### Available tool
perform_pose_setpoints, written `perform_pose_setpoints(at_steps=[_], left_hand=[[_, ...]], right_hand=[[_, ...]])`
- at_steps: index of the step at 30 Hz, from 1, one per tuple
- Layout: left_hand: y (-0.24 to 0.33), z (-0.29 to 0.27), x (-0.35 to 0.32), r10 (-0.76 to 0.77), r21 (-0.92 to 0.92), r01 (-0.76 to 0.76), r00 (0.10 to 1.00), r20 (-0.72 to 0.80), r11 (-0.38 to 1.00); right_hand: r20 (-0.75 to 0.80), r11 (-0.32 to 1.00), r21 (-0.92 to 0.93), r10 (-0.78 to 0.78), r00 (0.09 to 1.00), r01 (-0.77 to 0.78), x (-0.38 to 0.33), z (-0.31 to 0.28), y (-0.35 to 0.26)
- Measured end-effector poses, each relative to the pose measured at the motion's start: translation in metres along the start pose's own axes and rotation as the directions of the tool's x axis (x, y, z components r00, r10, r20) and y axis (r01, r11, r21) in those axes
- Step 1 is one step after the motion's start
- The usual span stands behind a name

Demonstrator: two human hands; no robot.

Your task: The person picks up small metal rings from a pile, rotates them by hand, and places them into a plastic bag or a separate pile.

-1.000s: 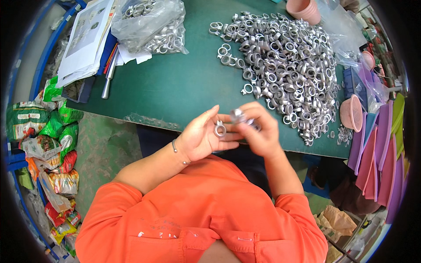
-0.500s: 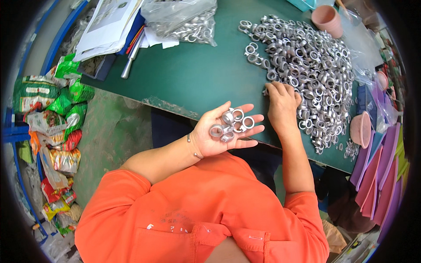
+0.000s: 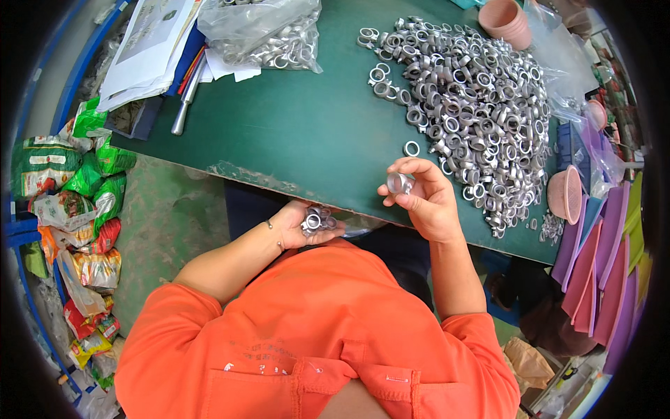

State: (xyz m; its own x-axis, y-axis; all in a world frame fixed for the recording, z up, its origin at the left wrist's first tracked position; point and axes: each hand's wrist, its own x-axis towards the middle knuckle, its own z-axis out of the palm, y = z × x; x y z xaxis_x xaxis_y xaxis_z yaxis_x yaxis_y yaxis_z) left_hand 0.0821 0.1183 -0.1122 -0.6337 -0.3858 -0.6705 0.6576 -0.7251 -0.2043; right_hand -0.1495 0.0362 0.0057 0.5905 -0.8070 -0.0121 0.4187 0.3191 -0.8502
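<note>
Over the table's near edge (image 3: 307, 185), the right hand (image 3: 430, 199) is pinching a ring (image 3: 398, 183), probably stiff, best held by its rim; the half-cupped left hand (image 3: 292, 223) is cradling several.

A silver-grey metal ring (image 3: 399, 183) with a broad band is pinched between the thumb and fingers of the right hand (image 3: 431, 199), its round opening visible, near the edge of the green tabletop (image 3: 293, 133). A small cluster of similar rings (image 3: 318, 221), jumbled at various angles, is held in the cupped left hand (image 3: 293, 225). On the tabletop, a loose ring (image 3: 411, 149) lies just beside a large heap of rings (image 3: 481, 105), tipped every way.
</note>
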Motion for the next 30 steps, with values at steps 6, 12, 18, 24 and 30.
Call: perform_pose_setpoints(at_steps=[6,12,18,24,30], left_hand=[[-0.006,0.022,-0.004,-0.116,0.004,0.120,0.946,0.304,0.993],[-0.008,0.013,0.001,-0.162,-0.014,0.176,0.931,0.326,0.984],[-0.003,0.009,0.023,-0.185,0.013,0.185,0.981,0.065,0.983],[0.002,-0.022,0.048,-0.070,0.017,0.074,0.984,-0.165,0.997],[0.016,-0.006,0.070,0.203,0.177,-0.167,0.957,-0.206,0.970]], right_hand=[[0.190,0.696,-0.654,-0.229,0.955,0.297,-0.004,0.018,0.009],[0.347,0.113,-0.917,-0.243,0.906,0.382,0.047,0.022,0.009],[0.329,-0.387,-0.902,-0.328,0.885,0.192,0.149,-0.035,0.008],[0.338,-0.324,-0.910,-0.220,0.915,0.258,0.099,-0.012,0.009],[0.322,-0.197,-0.936,-0.154,0.934,0.290,0.021,0.009,0.015]])
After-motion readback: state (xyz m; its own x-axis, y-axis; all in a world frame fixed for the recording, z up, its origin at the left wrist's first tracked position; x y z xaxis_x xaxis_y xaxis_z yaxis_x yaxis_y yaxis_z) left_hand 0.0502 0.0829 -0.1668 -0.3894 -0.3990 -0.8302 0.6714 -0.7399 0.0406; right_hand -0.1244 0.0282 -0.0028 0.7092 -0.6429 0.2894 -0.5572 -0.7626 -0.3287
